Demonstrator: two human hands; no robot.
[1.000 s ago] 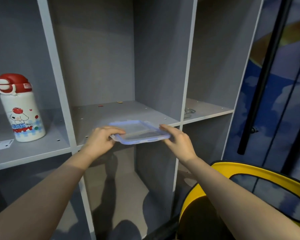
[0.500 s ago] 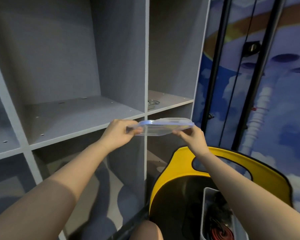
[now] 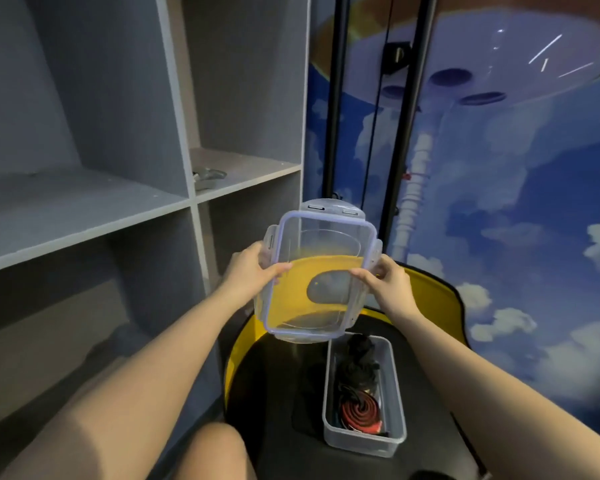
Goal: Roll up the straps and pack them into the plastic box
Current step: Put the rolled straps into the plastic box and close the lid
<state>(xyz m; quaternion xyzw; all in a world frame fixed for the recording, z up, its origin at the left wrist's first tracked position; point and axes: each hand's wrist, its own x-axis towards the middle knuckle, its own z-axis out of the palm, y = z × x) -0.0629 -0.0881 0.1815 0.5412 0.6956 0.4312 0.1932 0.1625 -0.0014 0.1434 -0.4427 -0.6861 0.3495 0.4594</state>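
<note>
Down below the hands, nearest of all, sits the plastic box [image 3: 363, 396] on the black seat of the yellow-edged chair [image 3: 433, 289], open on top and already loaded: a red-and-black rolled strap [image 3: 359, 412] lies coiled at the near end, with a dark bundle of straps [image 3: 359, 362] beyond it toward the far end. From here the packing looks finished.

Up to the hands now. The left hand [image 3: 248, 271] grips the left long edge of the clear lid [image 3: 321, 271], thumb curled over the top face, fingers tucked behind. The right hand [image 3: 385, 284] pinches the opposite edge, fingertips on the rim, thumb underneath as far as I can tell. The lid hangs in the air between them, tilted with its top face toward the camera, its near end hovering just above the far end of the box, not touching it.

And here's the change: a second ago this lid was held flat in front of the grey shelf unit [image 3: 191, 199], level with the shelf edge; half a second ago it was swinging rightward over the chair. Now it has come across and tipped up, and the box has come fully into view beneath it. That reads as the closing step: the lid needs levelling and lining up with the rim before it can be pressed down and its clips snapped.

Beyond the hands, the shelf stands to the left and a blue sky mural [image 3: 516, 202] behind black poles [image 3: 333, 98] fills the far right.
</note>
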